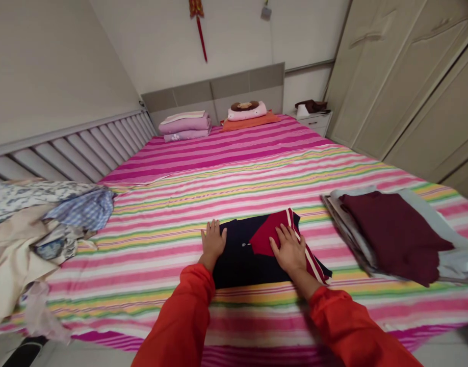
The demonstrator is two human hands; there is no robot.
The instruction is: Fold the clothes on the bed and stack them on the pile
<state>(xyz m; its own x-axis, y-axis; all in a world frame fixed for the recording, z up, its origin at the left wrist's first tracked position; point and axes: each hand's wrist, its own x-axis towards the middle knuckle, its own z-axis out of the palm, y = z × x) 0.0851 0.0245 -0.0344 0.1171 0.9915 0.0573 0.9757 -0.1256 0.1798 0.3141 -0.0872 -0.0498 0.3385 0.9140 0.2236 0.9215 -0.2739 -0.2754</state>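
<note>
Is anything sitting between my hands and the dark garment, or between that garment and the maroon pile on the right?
Nothing visible stands in the way. The left hand and right hand both rest directly on the folded navy-and-red garment. Only the striped bed sheet lies between it and the stack of clothes topped with maroon fabric.

left hand [213, 240] flat, palm down, right hand [289, 250] flat, palm down

Your right hand [289, 250] hides part of the folded navy-and-red garment [237, 265]; the white mark [243, 245] on it is too small to read. Your orange-red sleeves [176, 318] run off the bottom edge. Clothes heap [27, 239] cut off left, maroon-topped pile [390, 234] right. Items on the nightstand [314, 122] too small to tell.
</note>
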